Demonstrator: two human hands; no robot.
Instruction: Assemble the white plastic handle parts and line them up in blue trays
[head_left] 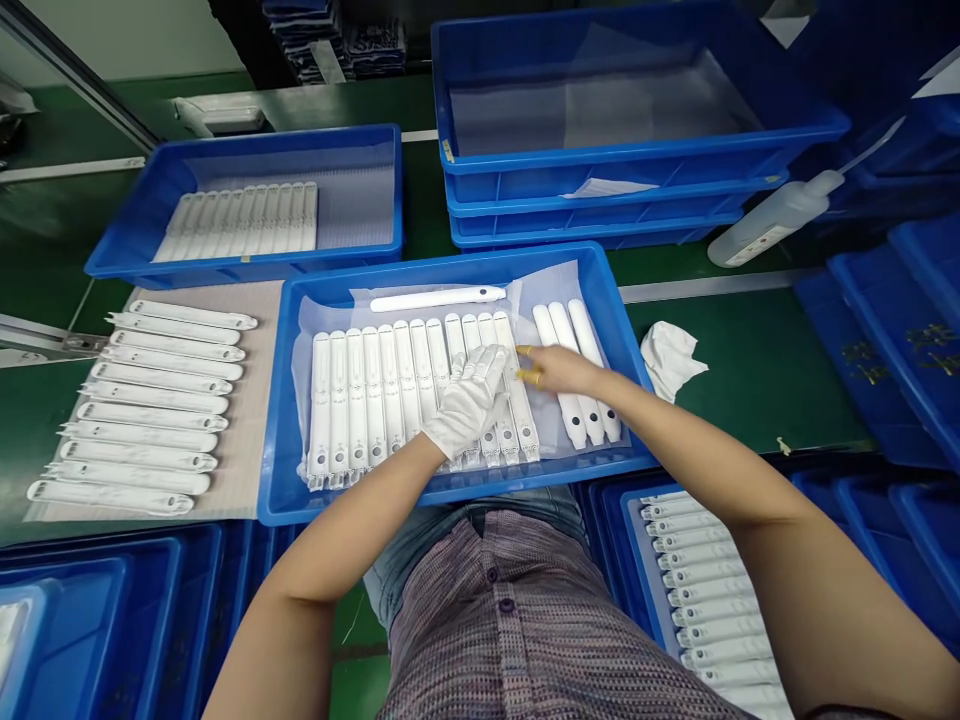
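Note:
My left hand (474, 392), in a white glove, lies over the right part of a row of slim white plastic parts (375, 385) in a blue tray (457, 268). Its fingers are stretched out on top of them. My right hand (559, 370), bare with yellow finger covers, is beside the row's right end, thumb and finger apart. Whether its fingertips touch the last part is unclear. To its right, three white parts (570, 340) with dark round spots lie face down, partly behind my wrist. Another white part (439, 298) lies crosswise at the tray's back.
More white parts (150, 405) lie on a beige sheet at left. A second blue tray (247, 262) stands behind, near stacked blue trays (637, 155). At right are a squeeze bottle (776, 220) and crumpled white cloth (669, 358). Another filled tray (645, 570) sits below my right arm.

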